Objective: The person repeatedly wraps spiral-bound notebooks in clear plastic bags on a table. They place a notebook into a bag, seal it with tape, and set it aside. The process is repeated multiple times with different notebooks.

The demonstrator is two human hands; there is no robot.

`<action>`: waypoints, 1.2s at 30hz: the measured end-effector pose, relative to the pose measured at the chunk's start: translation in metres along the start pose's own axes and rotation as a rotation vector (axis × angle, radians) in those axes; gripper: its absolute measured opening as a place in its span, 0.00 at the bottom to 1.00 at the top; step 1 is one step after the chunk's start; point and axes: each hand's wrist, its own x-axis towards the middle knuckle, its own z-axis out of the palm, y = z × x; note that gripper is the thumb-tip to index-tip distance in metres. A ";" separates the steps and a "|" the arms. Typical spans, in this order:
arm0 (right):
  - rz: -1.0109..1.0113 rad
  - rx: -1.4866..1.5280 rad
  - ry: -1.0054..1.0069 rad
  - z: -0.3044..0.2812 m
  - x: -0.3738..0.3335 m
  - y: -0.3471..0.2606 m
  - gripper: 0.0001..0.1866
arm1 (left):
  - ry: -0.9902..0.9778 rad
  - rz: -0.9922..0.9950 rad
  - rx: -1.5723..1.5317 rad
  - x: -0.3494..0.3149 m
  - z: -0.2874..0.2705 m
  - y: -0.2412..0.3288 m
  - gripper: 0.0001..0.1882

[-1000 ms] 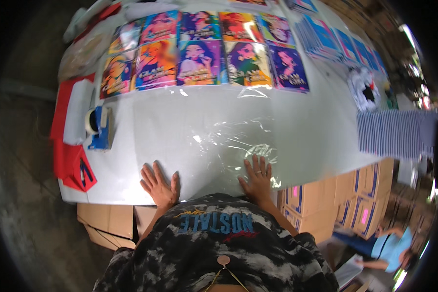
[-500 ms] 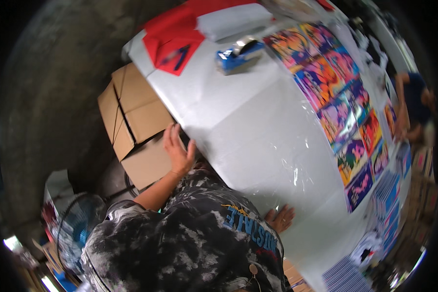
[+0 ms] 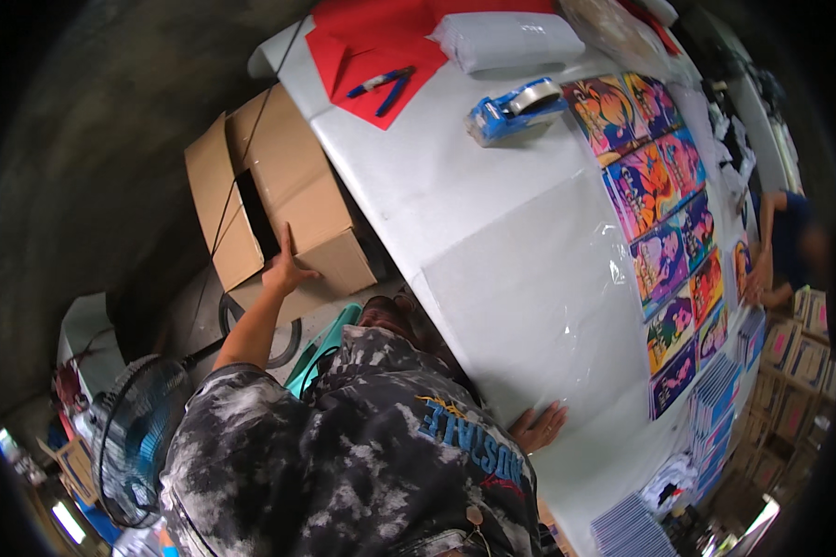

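A brown cardboard box (image 3: 293, 186) stands low beside the table's left edge, a dark gap showing between its top flaps. My left hand (image 3: 286, 271) rests on the box's near upper edge, thumb and index finger spread apart; its other fingers are partly hidden. Flat on the white-covered table (image 3: 492, 269), near its front edge, lies my right hand (image 3: 539, 428) with fingers stretched out and nothing held. Clear plastic film (image 3: 567, 325) glints on the tabletop. Beyond it, several brightly coloured printed sheets (image 3: 659, 186) lie in rows.
A blue tape dispenser (image 3: 515, 110), red sheets (image 3: 372, 56) with pens (image 3: 381, 85) and a white wrapped bundle (image 3: 511, 42) occupy the far table. Stacked booklets (image 3: 632, 531) sit at the near right. A fan (image 3: 144, 436) stands left. Another person's arm (image 3: 762, 246) reaches in at right.
My left hand has moved left from beside the table edge onto the box, and the gap between the flaps looks wider. My right hand stays flat on the table. The view has shifted.
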 end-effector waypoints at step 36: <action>0.038 -0.190 0.405 0.014 -0.060 0.306 0.29 | 0.981 0.364 -0.327 -0.166 -0.121 0.022 0.19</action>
